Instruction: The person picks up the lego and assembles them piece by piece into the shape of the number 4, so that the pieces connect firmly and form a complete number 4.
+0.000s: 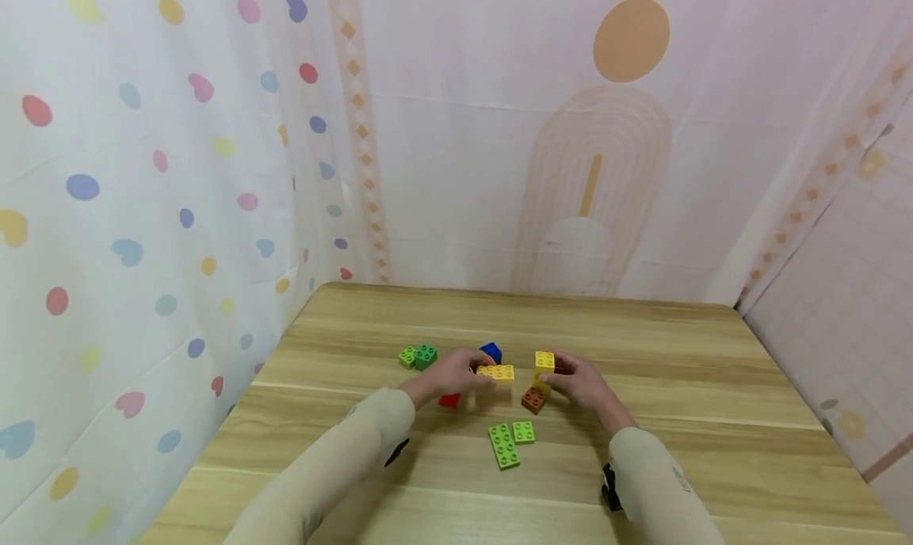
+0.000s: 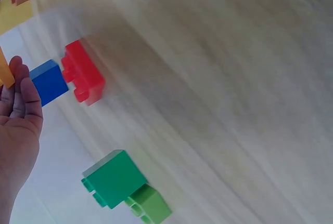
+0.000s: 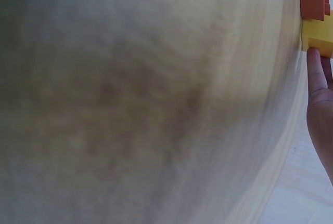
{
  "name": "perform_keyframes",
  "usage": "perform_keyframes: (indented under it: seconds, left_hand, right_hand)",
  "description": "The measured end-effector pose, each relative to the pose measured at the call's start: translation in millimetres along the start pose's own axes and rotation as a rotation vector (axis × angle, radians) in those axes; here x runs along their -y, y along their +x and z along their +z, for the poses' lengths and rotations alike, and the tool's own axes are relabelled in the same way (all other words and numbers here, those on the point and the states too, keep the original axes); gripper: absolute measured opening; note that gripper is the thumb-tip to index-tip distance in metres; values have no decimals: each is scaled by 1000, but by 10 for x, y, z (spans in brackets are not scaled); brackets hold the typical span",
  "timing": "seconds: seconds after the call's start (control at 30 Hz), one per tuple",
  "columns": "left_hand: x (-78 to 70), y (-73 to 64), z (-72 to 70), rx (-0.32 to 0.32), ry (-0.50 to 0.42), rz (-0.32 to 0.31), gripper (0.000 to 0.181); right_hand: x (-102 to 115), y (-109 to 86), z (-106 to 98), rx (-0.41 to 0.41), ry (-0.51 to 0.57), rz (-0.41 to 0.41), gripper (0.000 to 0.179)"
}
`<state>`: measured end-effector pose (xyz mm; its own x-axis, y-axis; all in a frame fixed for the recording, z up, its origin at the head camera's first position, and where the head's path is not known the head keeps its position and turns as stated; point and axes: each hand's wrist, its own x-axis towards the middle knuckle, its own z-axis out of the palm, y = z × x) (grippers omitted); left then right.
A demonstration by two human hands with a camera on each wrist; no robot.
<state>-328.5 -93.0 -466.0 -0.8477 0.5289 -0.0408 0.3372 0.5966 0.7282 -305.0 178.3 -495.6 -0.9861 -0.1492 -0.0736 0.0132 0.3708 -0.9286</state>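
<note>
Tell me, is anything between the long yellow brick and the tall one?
In the head view, nothing visible stands between the long yellow brick and the tall yellow brick; the brown brick sits nearer the person.

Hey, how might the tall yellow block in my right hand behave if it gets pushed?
The tall yellow block looks like hard plastic, so it's probably stiff and light. It appears taller than wide, so it might tip if nudged high without the right hand on it. Its flat faces should keep it from rolling.
</note>
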Motion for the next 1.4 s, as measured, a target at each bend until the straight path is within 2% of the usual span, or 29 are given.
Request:
perform_keyframes:
  seconds: [0.23,0.43,0.7,1.1,1.4]
  left_hand:
    - [-57,61,-67,-45,-30,-15,38]
    - [-128,143,-124,-80,-62,17,37]
    - [-207,250,-132,-115,-33,31,40]
    - [-314,372,-97,-121,-62,43,32]
    - [-367,445,8,-104,-57,92,32]
  right_hand:
    - [-8,-3,-10,3,11,-1,48]
    - [2,1,-6,-9,20,10,47]
    - [1,23,1,-6,15,23,48]
    - [-11,42,-7,-6,15,0,43]
    - [4,28,-11,0,17,-1,42]
